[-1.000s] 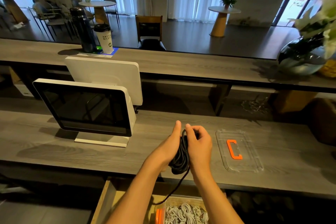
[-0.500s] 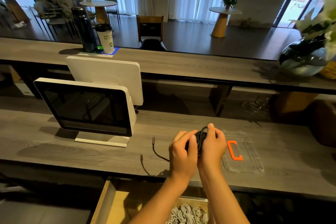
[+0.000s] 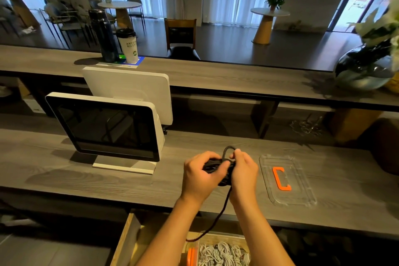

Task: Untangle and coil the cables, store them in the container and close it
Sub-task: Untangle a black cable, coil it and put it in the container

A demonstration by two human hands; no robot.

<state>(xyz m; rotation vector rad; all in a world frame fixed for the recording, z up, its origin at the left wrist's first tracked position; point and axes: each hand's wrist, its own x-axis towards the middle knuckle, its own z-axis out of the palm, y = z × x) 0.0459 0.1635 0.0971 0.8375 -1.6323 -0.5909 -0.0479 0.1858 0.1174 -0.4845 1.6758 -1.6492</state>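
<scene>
A coiled black cable (image 3: 218,166) sits bunched between both my hands above the grey wooden desk (image 3: 64,170). My left hand (image 3: 200,175) grips the bundle from the left. My right hand (image 3: 244,170) pinches a small loop of the cable at the top. A loose end of the black cable hangs down past the desk edge toward the clear container (image 3: 244,242) at the bottom, which holds coiled white cables (image 3: 222,255). The clear lid (image 3: 302,179) with its orange latch (image 3: 280,179) lies flat on the desk, right of my hands.
A white point-of-sale screen (image 3: 103,127) stands on the desk to the left. An open wooden drawer (image 3: 125,242) below the desk holds the container. On the raised counter stand a black bottle (image 3: 103,34), a paper cup (image 3: 129,45) and a glass vase (image 3: 364,71).
The loose cable end that lay on the desk left of my hands now hangs below the desk edge. My right hand has raised a small loop over the bundle.
</scene>
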